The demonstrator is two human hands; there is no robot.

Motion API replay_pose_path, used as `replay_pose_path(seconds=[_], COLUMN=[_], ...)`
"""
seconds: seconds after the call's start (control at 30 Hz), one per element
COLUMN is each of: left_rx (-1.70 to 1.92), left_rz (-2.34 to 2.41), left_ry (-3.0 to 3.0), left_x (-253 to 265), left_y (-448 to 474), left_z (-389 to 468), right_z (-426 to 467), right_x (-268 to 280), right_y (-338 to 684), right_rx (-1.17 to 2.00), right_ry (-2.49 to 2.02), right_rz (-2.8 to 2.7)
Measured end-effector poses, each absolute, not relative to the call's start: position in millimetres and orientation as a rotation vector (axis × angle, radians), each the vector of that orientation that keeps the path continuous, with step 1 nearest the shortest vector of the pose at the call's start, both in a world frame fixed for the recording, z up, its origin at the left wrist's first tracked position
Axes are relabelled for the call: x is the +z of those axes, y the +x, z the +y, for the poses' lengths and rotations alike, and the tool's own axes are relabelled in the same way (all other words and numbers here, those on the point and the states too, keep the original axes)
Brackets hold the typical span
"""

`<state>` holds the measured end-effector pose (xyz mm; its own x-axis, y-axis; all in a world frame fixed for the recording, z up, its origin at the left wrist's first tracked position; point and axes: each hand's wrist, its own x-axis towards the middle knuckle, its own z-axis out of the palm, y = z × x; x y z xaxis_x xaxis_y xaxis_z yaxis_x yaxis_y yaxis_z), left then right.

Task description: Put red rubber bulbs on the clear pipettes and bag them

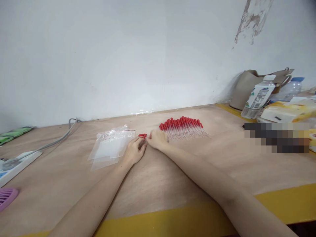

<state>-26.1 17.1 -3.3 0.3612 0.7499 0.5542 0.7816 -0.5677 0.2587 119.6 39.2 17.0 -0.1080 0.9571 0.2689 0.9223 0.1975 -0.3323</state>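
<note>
Two red bulbs of droppers point(142, 135) show at the fingertips of my left hand point(135, 150), whose fingers are curled round them. Their clear stems are mostly hidden between my hands. My right hand point(158, 139) is closed close beside, its fingertips almost meeting the left ones; what it grips is hidden. Just past the right hand lies a row of red-bulbed droppers point(184, 126), side by side with their clear thin stems toward me. Left of my left hand, clear zip bags point(108, 148) lie flat in an overlapping pile.
The brown-topped table point(153, 187) has yellow edging and meets a white wall behind. At right stand a beige bag point(243, 87), a plastic bottle point(259, 97) and a yellow-white packet point(283, 112). A power strip point(22, 164) with a grey cable lies left, near a pink slotted object point(8, 198).
</note>
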Motion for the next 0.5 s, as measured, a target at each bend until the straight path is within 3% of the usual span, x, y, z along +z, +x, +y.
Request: replay_pose_path(seconds=[0.23,0.5], left_rx=[-1.123,-1.172], left_rz=[-1.585,-1.541], left_ry=[-2.409,-2.391], left_x=[-2,-2], left_y=[-30,-23], left_z=[14,11], right_z=[35,-12], right_x=[14,15], right_y=[113,187], right_rx=[0.254,0.344], right_ry=[-1.807,-1.642], right_rz=[-2.034,-2.232])
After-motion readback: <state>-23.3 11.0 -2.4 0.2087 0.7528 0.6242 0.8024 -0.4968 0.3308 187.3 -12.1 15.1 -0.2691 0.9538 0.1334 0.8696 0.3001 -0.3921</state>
